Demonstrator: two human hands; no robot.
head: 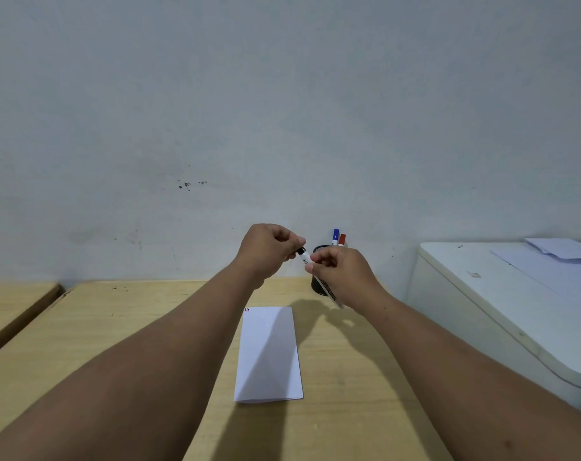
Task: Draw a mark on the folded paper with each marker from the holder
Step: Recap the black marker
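A black-capped white marker (305, 257) is held in the air above the desk, slanting down to the right. My left hand (269, 251) pinches its black cap end. My right hand (340, 272) grips the barrel lower down. Behind my right hand stands a black mesh holder (317, 283) with a blue marker (335, 236) and a red marker (342, 240) sticking up. The folded white paper (268, 356) lies flat on the wooden desk below my hands, with small blue and red marks (246, 309) at its far left corner.
The wooden desk (116, 327) butts against a pale wall. A white printer (502, 311) with loose sheets on top stands at the right. A second wooden surface (9, 304) sits at the left, across a gap.
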